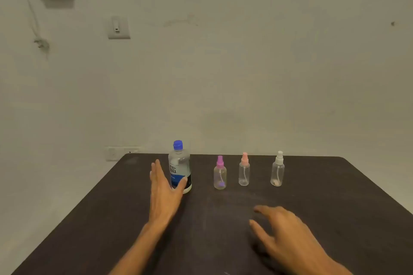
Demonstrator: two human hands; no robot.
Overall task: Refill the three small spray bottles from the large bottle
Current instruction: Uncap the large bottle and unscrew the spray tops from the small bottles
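A large clear bottle (pixel 180 164) with a blue cap and a blue label stands upright near the back of the dark table (pixel 335 207). My left hand (pixel 164 192) is open just left of it, fingers straight, thumb against the bottle's lower front. To the right stand three small clear spray bottles in a row: one with a purple top (pixel 220 173), one with a pink top (pixel 244 169), one with a white top (pixel 277 169). All three look nearly empty and capped. My right hand (pixel 283 232) hovers open over the table in front of them, holding nothing.
The table's back edge meets a pale wall. A wall socket (pixel 121 153) sits just behind the table's back left corner. A switch plate (pixel 119 28) and hanging cables (pixel 40 42) are higher on the wall.
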